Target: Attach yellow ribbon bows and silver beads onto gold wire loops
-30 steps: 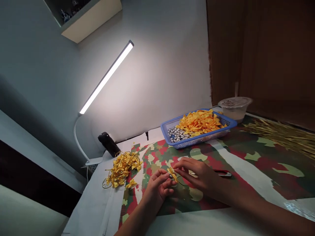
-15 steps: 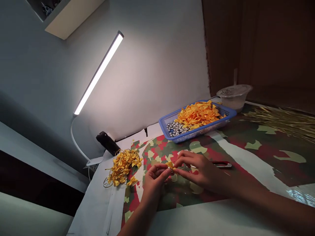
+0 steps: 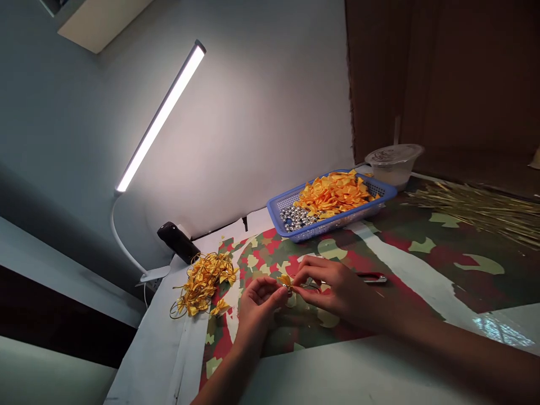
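Note:
My left hand pinches a small yellow ribbon bow between thumb and fingers, with a shiny silver bell at its base. My right hand closes its thumb and fingertips on the right side of the same bow; a thin cord loop shows beside those fingers. Beneath the right hand lies a slim metal cutting tool with a dark red-edged handle, partly hidden. To the left is a pile of yellow bows on gold cords.
A blue basket holds orange-yellow ribbon bows and silver bells. Behind it stands a lidded plastic cup. Gold twist ties lie at right. A lit lamp and a black object are at left.
The view has shifted slightly, so everything sits a little further left. My left fingers have opened out somewhat around the bow, and my right fingertips remain at its side.

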### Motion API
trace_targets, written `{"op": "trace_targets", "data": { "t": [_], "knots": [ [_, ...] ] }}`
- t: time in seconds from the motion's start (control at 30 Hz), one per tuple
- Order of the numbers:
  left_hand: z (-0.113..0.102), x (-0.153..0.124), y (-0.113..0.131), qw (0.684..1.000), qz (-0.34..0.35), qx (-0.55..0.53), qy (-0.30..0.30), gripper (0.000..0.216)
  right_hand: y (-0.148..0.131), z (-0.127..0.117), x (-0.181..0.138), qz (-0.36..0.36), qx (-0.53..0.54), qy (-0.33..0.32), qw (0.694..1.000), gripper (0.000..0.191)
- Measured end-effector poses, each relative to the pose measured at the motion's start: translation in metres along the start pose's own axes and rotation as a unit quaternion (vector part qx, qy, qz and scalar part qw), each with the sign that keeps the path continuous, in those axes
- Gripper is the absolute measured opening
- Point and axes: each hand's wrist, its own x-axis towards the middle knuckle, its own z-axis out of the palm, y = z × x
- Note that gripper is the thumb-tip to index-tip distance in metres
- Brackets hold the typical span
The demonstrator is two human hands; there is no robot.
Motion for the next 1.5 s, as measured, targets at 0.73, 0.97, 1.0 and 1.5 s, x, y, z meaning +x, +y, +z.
{"op": "trace_targets", "data": {
  "t": [0.73,0.97,1.0,1.5],
  "knots": [
    [0.004,-0.01,0.002,0.992,0.093,0.083,-0.015,0.046,0.003,0.004,-0.004,-0.076,-0.115,0.015,0.99,0.013],
    [0.003,-0.012,0.0,0.991,0.092,0.097,-0.02,0.043,0.0,0.001,-0.003,-0.077,-0.116,0.012,0.99,0.014],
    [0.004,-0.012,0.001,0.992,0.087,0.092,-0.021,0.044,0.0,0.001,-0.003,-0.077,-0.115,0.01,0.99,0.014],
    [0.003,-0.004,0.003,0.999,-0.01,-0.017,-0.031,0.059,-0.003,0.001,0.0,0.117,0.08,-0.048,0.989,0.014]
  ]
}}
